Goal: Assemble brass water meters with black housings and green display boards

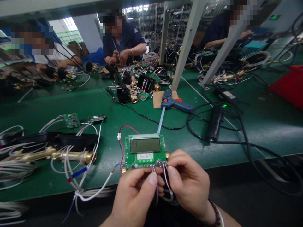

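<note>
A green circuit board (129, 157) with a small grey LCD screen (145, 145) is in front of me at the table's near edge. The screen shows a few dark characters. My left hand (136, 192) is closed at the board's lower edge, its thumb pressed on thin red and white wires (155, 171). With its fingertips my right hand (188, 183) pinches wires at the board's lower right corner. Red, black and white leads run off the board's left side, through a small white connector (119, 136). Brass shows behind the board, mostly hidden.
A blue glue gun (177, 104) lies on a cardboard piece behind the board. To its right stands a black corded tool (216, 123) with a green light. Brass pipe fittings (71, 156) and cable bundles lie left. Metal posts (188, 44) rise ahead; several people work across the table.
</note>
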Available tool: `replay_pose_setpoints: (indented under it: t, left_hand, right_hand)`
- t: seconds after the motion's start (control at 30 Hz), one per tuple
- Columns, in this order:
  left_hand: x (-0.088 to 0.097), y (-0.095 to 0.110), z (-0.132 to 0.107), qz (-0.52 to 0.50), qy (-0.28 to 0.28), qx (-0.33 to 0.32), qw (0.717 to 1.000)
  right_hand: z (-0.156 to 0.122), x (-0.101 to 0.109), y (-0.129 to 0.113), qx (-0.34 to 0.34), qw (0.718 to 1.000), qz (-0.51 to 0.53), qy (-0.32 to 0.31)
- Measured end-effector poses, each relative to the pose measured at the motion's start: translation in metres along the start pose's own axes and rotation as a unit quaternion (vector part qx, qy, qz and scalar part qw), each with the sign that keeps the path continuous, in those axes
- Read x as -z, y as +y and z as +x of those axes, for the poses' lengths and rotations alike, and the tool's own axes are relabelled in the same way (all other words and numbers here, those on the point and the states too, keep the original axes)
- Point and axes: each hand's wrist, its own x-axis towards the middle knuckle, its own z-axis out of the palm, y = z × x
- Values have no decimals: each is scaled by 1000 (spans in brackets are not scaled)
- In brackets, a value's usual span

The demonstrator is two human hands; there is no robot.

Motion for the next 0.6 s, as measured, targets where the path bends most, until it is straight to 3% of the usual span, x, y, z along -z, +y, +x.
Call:
replay_pose_setpoints:
  t: [0.17, 0.4, 0.53, 0.6]
  left_hand:
    - [-3, 4, 0, 30, 4, -43, 999]
    - [-8, 4, -3, 69, 128, -65, 987]
    - [-4, 0, -4, 175, 133, -144, 965]
    - [-1, 1, -5, 227, 147, -197, 943]
  right_hand:
    - [2, 0, -1, -2, 1000, 1, 3]
    - [4, 0, -3, 10, 1000, 11, 14]
    - [5, 0, -6, -8, 999, 18, 28]
    - [7, 2, -10, -48, 998, 43, 2]
